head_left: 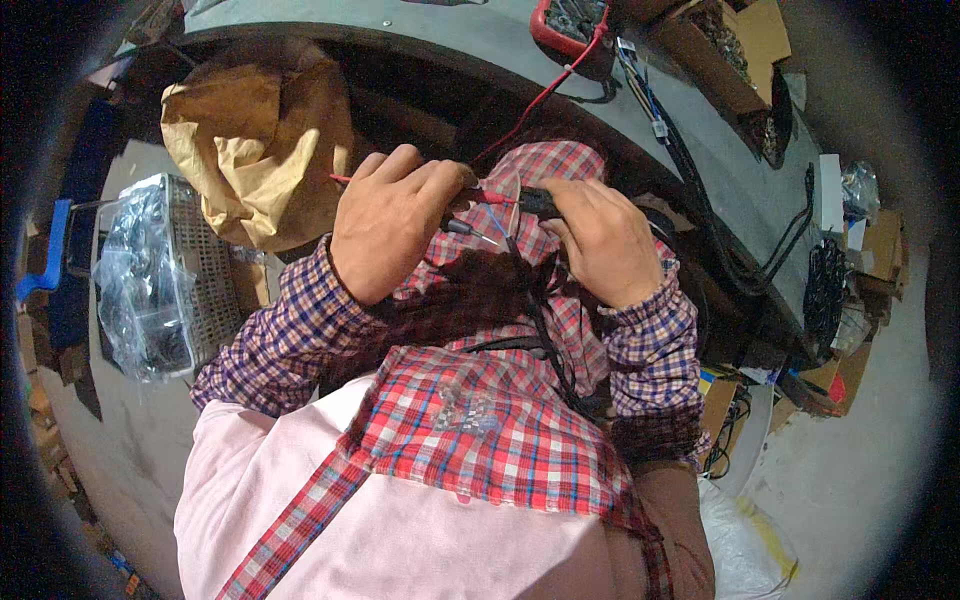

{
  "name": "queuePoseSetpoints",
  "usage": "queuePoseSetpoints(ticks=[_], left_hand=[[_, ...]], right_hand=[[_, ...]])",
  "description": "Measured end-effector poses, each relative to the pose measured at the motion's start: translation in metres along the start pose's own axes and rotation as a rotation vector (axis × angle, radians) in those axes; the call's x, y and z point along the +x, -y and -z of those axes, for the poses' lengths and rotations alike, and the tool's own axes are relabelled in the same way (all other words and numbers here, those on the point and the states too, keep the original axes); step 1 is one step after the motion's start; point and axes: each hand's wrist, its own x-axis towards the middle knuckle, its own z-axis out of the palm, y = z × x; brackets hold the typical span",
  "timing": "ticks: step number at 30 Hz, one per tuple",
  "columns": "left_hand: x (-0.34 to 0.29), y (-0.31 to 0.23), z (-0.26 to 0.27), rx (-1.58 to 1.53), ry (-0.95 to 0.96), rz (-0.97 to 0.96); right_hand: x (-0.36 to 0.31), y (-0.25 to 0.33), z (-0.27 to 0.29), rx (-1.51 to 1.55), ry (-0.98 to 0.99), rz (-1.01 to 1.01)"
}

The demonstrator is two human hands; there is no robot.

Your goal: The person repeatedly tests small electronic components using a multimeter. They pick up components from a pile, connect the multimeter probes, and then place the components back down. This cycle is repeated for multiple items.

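My left hand (385, 220) is closed around a red test probe (492, 197), whose other end sticks out on the hand's left. Just below its fingers a black test probe (458, 228) points right, its bare metal tip showing. My right hand (612, 238) pinches a black connector (538, 203), and the red probe reaches up to it; whether they touch I cannot make out. White and blue wires show between the hands, and a black cable (548, 335) hangs down over my lap. A red lead (540, 100) runs up to a red-cased multimeter (570, 22) on the bench.
A wire bundle with white connectors (658, 125) lies along the grey bench (440, 28). Cardboard boxes (735, 70) stand at the far right. On the left are a brown paper-like sack (262, 150) and a grey basket (205, 270) with clear plastic bags.
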Motion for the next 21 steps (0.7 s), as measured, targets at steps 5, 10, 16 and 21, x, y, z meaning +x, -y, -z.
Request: queuePoseSetpoints(ticks=[5,10,16,21], left_hand=[[0.002,0.001,0.0,0.06,-0.017,-0.061],[0.008,0.0,0.003,0.1,-0.028,-0.089],[0.012,0.003,0.005,0.119,-0.029,-0.086],[0.013,-0.002,0.003,0.142,-0.025,-0.049]], right_hand=[[0.001,-0.002,0.01,0.188,0.09,-0.026],[0.002,-0.007,0.007,0.152,0.175,-0.049],[0.002,-0.004,0.0,0.217,0.091,-0.121],[0.007,-0.002,0.003,0.191,-0.04,-0.004]])
